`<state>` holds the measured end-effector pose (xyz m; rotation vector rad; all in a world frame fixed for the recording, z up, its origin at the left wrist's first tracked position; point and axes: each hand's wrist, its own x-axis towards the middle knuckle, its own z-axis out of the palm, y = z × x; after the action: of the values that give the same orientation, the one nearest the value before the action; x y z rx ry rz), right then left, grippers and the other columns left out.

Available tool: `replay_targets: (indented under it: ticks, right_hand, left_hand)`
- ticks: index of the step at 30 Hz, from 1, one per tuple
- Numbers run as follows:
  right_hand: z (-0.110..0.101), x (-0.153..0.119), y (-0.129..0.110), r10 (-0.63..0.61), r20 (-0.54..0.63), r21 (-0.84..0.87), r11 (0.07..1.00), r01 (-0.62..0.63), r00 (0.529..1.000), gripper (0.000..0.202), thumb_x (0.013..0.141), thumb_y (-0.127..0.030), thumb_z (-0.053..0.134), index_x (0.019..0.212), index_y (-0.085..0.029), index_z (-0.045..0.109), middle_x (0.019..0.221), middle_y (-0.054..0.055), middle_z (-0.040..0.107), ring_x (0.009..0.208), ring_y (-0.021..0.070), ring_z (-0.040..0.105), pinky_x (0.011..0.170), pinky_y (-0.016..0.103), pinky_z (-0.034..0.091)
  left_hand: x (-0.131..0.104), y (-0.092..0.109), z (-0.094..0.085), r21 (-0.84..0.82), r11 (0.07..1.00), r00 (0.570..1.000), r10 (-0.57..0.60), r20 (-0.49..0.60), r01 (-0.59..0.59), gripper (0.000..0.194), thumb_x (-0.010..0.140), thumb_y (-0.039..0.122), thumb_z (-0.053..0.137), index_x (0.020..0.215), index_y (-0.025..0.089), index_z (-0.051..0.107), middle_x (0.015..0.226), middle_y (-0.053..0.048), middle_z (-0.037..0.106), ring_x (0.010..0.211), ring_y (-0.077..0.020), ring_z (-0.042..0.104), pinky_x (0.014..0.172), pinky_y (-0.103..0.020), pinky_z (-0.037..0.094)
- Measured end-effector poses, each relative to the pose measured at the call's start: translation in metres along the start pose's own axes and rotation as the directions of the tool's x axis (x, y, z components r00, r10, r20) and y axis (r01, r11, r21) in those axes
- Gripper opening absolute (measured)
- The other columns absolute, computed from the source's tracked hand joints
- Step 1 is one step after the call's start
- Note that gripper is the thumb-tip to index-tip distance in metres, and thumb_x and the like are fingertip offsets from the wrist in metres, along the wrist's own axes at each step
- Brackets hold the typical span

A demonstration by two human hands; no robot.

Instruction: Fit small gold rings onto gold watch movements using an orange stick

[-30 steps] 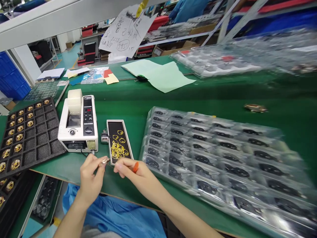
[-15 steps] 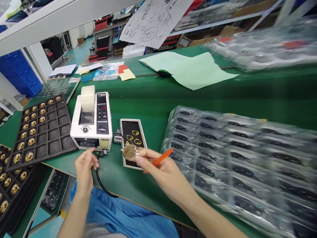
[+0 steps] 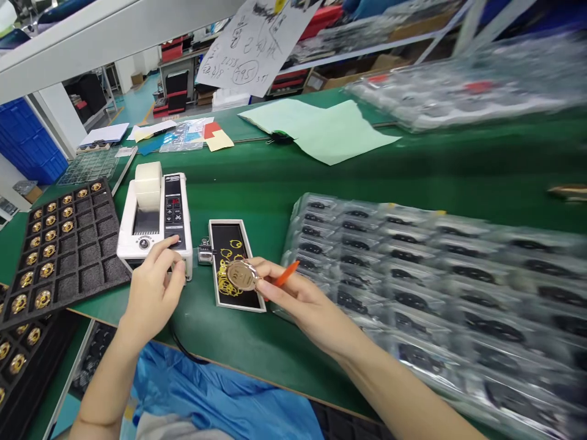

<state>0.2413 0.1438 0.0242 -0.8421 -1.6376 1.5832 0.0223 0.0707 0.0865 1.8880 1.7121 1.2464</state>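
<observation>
My right hand (image 3: 298, 299) pinches a round rose-gold watch case (image 3: 241, 276) by its edge, with its flat back showing small engraved marks. A slim orange pointed tool (image 3: 288, 273) is tucked in the same hand, its kind unclear. Below the watch case lies a white-rimmed tray (image 3: 252, 235) with several yellow rings (image 3: 225, 281) on its black floor. At the front of a white tape dispenser (image 3: 128, 235), my left hand (image 3: 153, 284) reaches up with its index finger at the control panel (image 3: 173, 208). Its fingers are partly bent and apart, with nothing visible in them.
On the left, a black foam tray (image 3: 82, 263) holds gold round parts. Clear blister trays (image 3: 398, 269) with dark parts cover the right side. A metal block (image 3: 205, 252) sits between dispenser and tray. Pale green sheets (image 3: 321, 131) lie behind.
My left hand has risen from below the dispenser's front onto its control panel. My right hand still holds the watch case and orange tool. The view has shifted somewhat to the right.
</observation>
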Motion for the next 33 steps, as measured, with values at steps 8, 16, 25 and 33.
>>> replay_targets:
  ticks: [8, 16, 25, 33]
  right_hand:
    - [0.003, -0.004, -0.003, 0.060, 0.238, 0.256, 0.959, -0.122, 0.969, 0.047, 0.079, -0.066, 0.064, 0.075, -0.021, 0.051, 0.077, 0.000, 0.052, 0.073, 0.0160, 0.050, 0.077, 0.032, 0.042]
    - [0.003, -0.006, -0.002, -0.015, 0.311, 0.265, 0.962, -0.071, 0.950, 0.047, 0.082, -0.065, 0.061, 0.078, -0.019, 0.053, 0.075, -0.002, 0.047, 0.070, 0.0129, 0.042, 0.071, 0.028, 0.037]
    - [0.003, -0.005, -0.004, 0.000, 0.338, 0.242, 0.966, -0.087, 0.941, 0.050, 0.081, -0.069, 0.059, 0.078, -0.020, 0.049, 0.077, -0.001, 0.046, 0.073, 0.0136, 0.042, 0.073, 0.029, 0.037]
    - [0.003, -0.005, -0.003, 0.004, 0.329, 0.228, 0.970, -0.084, 0.944, 0.051, 0.081, -0.070, 0.058, 0.077, -0.020, 0.049, 0.077, -0.001, 0.046, 0.074, 0.0137, 0.043, 0.073, 0.029, 0.040]
  left_hand:
    - [-0.014, 0.016, 0.023, -0.416, 0.899, 0.962, -0.021, 0.273, 0.138, 0.027, 0.094, 0.032, 0.054, 0.070, 0.019, 0.055, 0.081, -0.002, 0.051, 0.070, -0.0141, 0.048, 0.059, -0.025, 0.037]
    - [-0.008, 0.009, 0.039, -0.352, 0.904, 0.919, -0.099, 0.381, 0.244, 0.025, 0.091, 0.032, 0.058, 0.070, 0.018, 0.062, 0.074, 0.001, 0.042, 0.065, -0.0130, 0.041, 0.058, -0.025, 0.033]
    - [-0.010, 0.008, 0.042, -0.311, 0.925, 0.930, -0.099, 0.355, 0.217, 0.026, 0.091, 0.031, 0.059, 0.069, 0.018, 0.061, 0.072, 0.002, 0.042, 0.063, -0.0122, 0.041, 0.056, -0.024, 0.031]
    - [-0.010, 0.006, 0.042, -0.276, 0.941, 0.936, -0.093, 0.340, 0.194, 0.026, 0.091, 0.027, 0.057, 0.066, 0.018, 0.058, 0.071, 0.002, 0.042, 0.062, -0.0119, 0.040, 0.055, -0.025, 0.030]
